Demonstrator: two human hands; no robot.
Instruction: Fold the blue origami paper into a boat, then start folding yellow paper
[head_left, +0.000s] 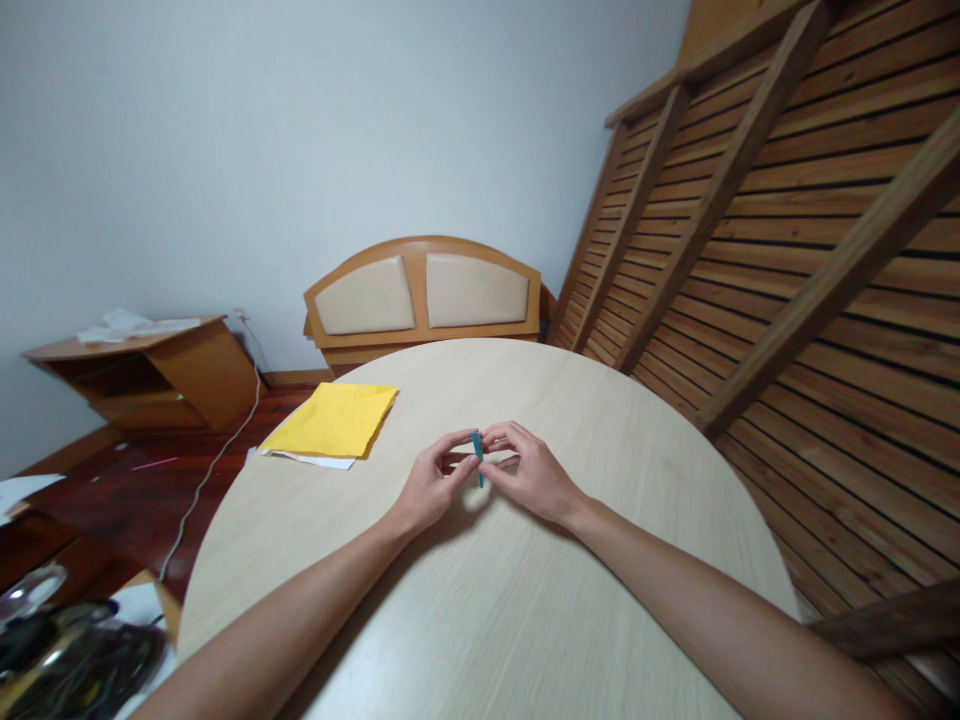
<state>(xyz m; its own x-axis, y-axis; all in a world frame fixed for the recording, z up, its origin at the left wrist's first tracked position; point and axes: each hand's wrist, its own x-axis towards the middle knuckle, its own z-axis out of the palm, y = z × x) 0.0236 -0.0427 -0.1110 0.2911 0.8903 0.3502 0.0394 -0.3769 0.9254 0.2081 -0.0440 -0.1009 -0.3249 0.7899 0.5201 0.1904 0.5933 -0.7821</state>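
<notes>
Between my two hands, just over the middle of the round table (pixel 480 620), a small thin teal piece (pixel 478 446) stands on edge. It looks flat and narrow, seen almost edge-on, and its exact kind cannot be made out. My left hand (pixel 439 480) pinches it from the left with thumb and fingertips. From the right, my right hand (pixel 529 470) grips it the same way, thumb low and fingers above. The fingertips of both hands cover part of the piece.
Yellow paper (pixel 330 420) lies over white paper (pixel 322 461) at the table's left edge. A wooden slatted frame (pixel 750 280) leans along the right. Behind the table is a padded headboard (pixel 424 290). A low cabinet (pixel 202 370) and a cable (pixel 214 465) are at left.
</notes>
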